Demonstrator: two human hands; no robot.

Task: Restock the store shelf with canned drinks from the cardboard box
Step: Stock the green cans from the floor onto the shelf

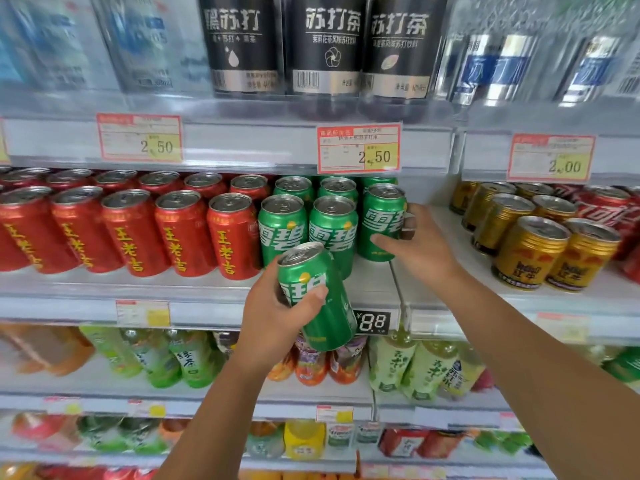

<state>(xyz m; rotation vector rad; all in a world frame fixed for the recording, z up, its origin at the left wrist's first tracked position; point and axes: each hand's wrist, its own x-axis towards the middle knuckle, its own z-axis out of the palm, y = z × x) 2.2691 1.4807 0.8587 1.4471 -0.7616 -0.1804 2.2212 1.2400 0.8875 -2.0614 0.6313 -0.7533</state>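
Observation:
My left hand [277,313] grips a green drink can [320,303], tilted, in the air just in front of the shelf edge [207,308]. My right hand [419,244] is wrapped around another green can [379,220] that stands on the shelf at the right end of the green row. Two more green cans [282,226] [332,230] stand beside it at the front, with others behind them. The cardboard box is out of view.
Red cans [138,230] fill the shelf left of the green ones. Gold cans [540,251] and red cola cans sit right of a divider. Black bottles [325,43] stand on the shelf above, and bottled teas [408,368] below. Price tags [358,148] hang on the shelf fronts.

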